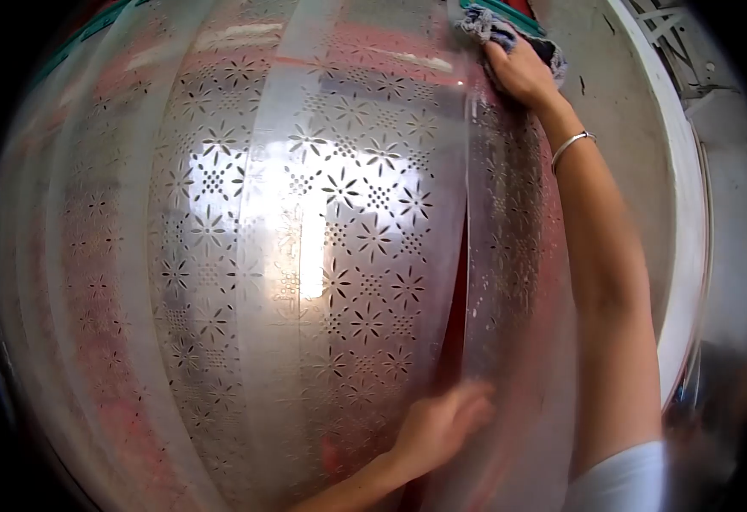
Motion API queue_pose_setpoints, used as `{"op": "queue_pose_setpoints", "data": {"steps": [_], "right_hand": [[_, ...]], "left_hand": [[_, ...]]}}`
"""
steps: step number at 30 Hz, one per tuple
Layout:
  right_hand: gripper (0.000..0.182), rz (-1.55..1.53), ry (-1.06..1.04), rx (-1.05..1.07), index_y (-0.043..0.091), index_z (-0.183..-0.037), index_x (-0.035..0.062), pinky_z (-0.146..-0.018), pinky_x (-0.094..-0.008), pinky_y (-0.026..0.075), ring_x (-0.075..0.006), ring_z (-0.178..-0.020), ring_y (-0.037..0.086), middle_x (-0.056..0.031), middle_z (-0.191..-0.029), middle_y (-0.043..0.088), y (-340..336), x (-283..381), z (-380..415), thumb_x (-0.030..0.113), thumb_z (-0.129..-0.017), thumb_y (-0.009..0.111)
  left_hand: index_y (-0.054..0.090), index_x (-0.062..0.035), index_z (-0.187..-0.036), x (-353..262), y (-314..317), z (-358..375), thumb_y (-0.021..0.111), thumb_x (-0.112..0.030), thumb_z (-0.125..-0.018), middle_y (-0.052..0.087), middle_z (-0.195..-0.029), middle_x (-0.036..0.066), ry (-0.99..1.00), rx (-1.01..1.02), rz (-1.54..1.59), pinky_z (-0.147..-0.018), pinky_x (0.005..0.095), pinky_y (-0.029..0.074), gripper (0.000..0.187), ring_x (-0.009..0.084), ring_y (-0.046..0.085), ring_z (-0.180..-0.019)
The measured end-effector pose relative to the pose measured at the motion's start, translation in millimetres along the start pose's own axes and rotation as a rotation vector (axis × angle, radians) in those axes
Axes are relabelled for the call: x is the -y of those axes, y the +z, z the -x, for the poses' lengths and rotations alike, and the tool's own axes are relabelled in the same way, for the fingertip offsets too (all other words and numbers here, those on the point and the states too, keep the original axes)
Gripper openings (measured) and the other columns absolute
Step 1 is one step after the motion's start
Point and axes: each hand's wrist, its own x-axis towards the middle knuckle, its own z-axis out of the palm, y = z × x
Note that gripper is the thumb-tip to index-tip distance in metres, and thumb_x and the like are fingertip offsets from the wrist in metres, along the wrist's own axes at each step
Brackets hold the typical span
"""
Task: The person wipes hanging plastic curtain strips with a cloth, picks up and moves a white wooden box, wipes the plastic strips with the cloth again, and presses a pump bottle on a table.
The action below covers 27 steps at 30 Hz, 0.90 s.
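A translucent plastic strip curtain with a flower and dot pattern fills most of the view, its strips overlapping. At the top right, my right hand is closed around a crumpled grey and dark cloth, held at the upper edge of the rightmost strip. My left hand is low in the view, in front of the curtain beside a narrow red gap between two strips. Its fingers are smeared by motion, so their grip cannot be made out.
Green rail pieces run along the curtain's top edge. A grey wall or floor surface and a white edge lie to the right. White metal framework shows at the upper right. Bright reflections cover the middle strips.
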Motion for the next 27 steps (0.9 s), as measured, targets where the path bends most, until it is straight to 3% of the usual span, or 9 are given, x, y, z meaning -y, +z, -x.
{"op": "queue_pose_setpoints", "data": {"steps": [4, 6, 8, 11, 14, 17, 21, 26, 27], "right_hand": [[0.05, -0.126, -0.012, 0.005, 0.052, -0.127, 0.0111, -0.096, -0.0417, 0.041, -0.0381, -0.114, 0.054, -0.0217, -0.123, 0.057, 11, 21, 9, 0.042, -0.087, 0.047], [0.059, -0.183, -0.147, 0.048, 0.038, -0.14, 0.0072, -0.109, -0.0388, 0.028, -0.0329, -0.129, 0.041, -0.0185, -0.137, 0.047, 6, 33, 29, 0.038, -0.091, 0.049], [0.059, -0.157, -0.041, 0.17, 0.041, -0.138, 0.0068, -0.107, -0.0387, 0.031, -0.0344, -0.124, 0.047, -0.0202, -0.129, 0.053, -7, 20, 18, 0.04, -0.089, 0.047], [0.054, -0.176, 0.103, -0.157, 0.044, -0.134, 0.0104, -0.101, -0.0406, 0.038, -0.0387, -0.118, 0.051, -0.0219, -0.127, 0.055, 6, -52, -7, 0.039, -0.089, 0.046], [0.056, 0.011, 0.336, -0.15, 0.046, -0.132, 0.0046, -0.102, -0.0404, 0.037, -0.0389, -0.122, 0.048, -0.0231, -0.131, 0.052, 18, -55, -20, 0.038, -0.088, 0.047], [0.053, 0.069, 0.214, 0.115, 0.053, -0.13, 0.0124, -0.107, -0.0396, 0.03, -0.0377, -0.122, 0.048, -0.0216, -0.129, 0.053, 18, -8, -2, 0.045, -0.089, 0.041], [0.052, 0.027, -0.177, -0.035, 0.053, -0.129, 0.0116, -0.105, -0.04, 0.034, -0.0382, -0.12, 0.049, -0.0229, -0.13, 0.051, 14, -18, 4, 0.044, -0.09, 0.04], [0.038, 0.006, 0.283, -0.298, 0.053, -0.122, 0.0061, -0.099, -0.0423, 0.04, -0.0381, -0.117, 0.05, -0.0229, -0.119, 0.057, 10, -29, 12, 0.022, -0.09, 0.04], [0.046, -0.064, 0.176, -0.199, 0.05, -0.126, 0.0047, -0.101, -0.0399, 0.038, -0.0374, -0.12, 0.049, -0.0221, -0.124, 0.056, 6, -46, 1, 0.031, -0.089, 0.043]], "left_hand": [[0.055, 0.0048, -0.115, -1, -1, -2, 0.048, -0.008, -0.097, 0.069, -0.095, 0.015, -0.04, 0.02, 0.036, -0.072, 0.028, 0.058, 0.023, 0.0193, 0.069, -0.088], [0.055, 0.0046, -0.115, 2, -1, -6, 0.048, -0.008, -0.097, 0.069, -0.095, 0.014, -0.019, 0.036, 0.019, -0.072, 0.0279, 0.058, 0.023, 0.0192, 0.069, -0.087], [0.056, 0.0042, -0.114, 6, -6, -7, 0.048, -0.008, -0.098, 0.069, -0.095, 0.014, -0.067, 0.01, 0.064, -0.072, 0.0282, 0.058, 0.022, 0.0189, 0.069, -0.086], [0.056, 0.004, -0.114, 13, -14, -10, 0.048, -0.009, -0.098, 0.068, -0.095, 0.014, -0.114, 0.001, 0.029, -0.072, 0.0283, 0.058, 0.022, 0.0185, 0.069, -0.086], [0.055, 0.0034, -0.115, 23, -21, -16, 0.047, -0.009, -0.098, 0.068, -0.092, 0.013, -0.154, 0.026, 0.002, -0.071, 0.0283, 0.058, 0.023, 0.0182, 0.069, -0.084], [0.055, 0.0024, -0.116, 28, -23, -20, 0.046, -0.009, -0.098, 0.067, -0.089, 0.012, -0.149, 0.031, -0.003, -0.07, 0.0283, 0.058, 0.023, 0.0179, 0.069, -0.081], [0.054, 0.0015, -0.117, 32, -20, -24, 0.046, -0.01, -0.099, 0.067, -0.087, 0.012, -0.178, 0.037, 0.005, -0.069, 0.0283, 0.058, 0.023, 0.0176, 0.069, -0.078], [0.054, 0.0014, -0.117, 23, -23, -18, 0.046, -0.012, -0.099, 0.067, -0.087, 0.012, -0.175, 0.051, 0.055, -0.069, 0.0289, 0.058, 0.024, 0.0184, 0.069, -0.078], [0.054, 0.0014, -0.117, 21, -23, -18, 0.046, -0.012, -0.099, 0.067, -0.087, 0.012, -0.18, 0.065, 0.067, -0.069, 0.0292, 0.058, 0.024, 0.0188, 0.069, -0.078]]}}
